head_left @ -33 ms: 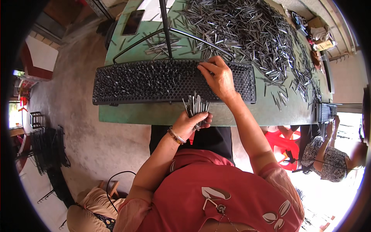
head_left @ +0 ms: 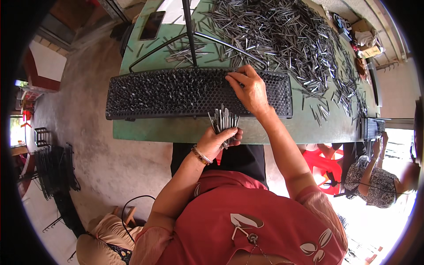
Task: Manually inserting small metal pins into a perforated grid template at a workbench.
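Observation:
A long black rack full of small round holes (head_left: 274,99) lies along the near side of the green table. Thin dark metal pieces stand upright in its left and middle holes; those at the right end look bare. My left hand (head_left: 223,136), just in front of the rack, is closed around a bundle of slim metal pieces (head_left: 224,120), their tips pointing up and away. Over the rack, right of the filled holes, my right hand (head_left: 251,88) has thumb and fingers pinched together near the far edge. Whatever sits between those fingertips is too small to make out.
A big heap of loose metal pieces (head_left: 282,35) covers the table's far right. Behind the rack rises a black metal stand (head_left: 191,39), with a phone (head_left: 152,25) to its left. At the right, another person (head_left: 373,181) holds a similar rack (head_left: 373,129).

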Tool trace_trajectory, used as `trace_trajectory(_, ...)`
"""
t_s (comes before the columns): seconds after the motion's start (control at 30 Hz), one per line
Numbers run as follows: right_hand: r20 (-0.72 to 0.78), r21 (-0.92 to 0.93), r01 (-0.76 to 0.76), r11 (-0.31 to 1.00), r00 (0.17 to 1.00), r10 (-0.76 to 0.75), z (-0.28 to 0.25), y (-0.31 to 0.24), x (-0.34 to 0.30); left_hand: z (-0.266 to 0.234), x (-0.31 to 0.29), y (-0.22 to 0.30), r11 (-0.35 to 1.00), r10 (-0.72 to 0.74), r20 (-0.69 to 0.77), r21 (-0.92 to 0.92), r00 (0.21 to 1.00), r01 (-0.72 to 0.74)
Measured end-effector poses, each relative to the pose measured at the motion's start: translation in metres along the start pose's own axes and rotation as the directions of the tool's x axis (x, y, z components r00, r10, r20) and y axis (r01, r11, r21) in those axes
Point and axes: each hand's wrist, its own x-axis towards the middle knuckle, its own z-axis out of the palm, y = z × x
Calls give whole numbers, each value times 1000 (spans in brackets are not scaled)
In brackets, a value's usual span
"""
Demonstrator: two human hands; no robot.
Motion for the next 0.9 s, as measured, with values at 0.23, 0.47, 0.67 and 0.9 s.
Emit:
trace_trajectory(0.23,-56,112,-119,986,990,126,-15,-11,-11,1,-1,2,998,59,-30,-23,998,-60)
trace_trajectory(0.47,582,429,-609,668,751,311,-45,-25,-41,12,2,7,991,134,-74,1,988,-134)
trace_trajectory(0.67,575,419,-672,611,717,395,-51,-11,-36,16,6,6,992,81,-167,-78,983,-95)
trace_trajectory(0.9,68,407,-324,854,943,326,-41,1,-3,17,4,1,996,37,-194,-72,980,-51)
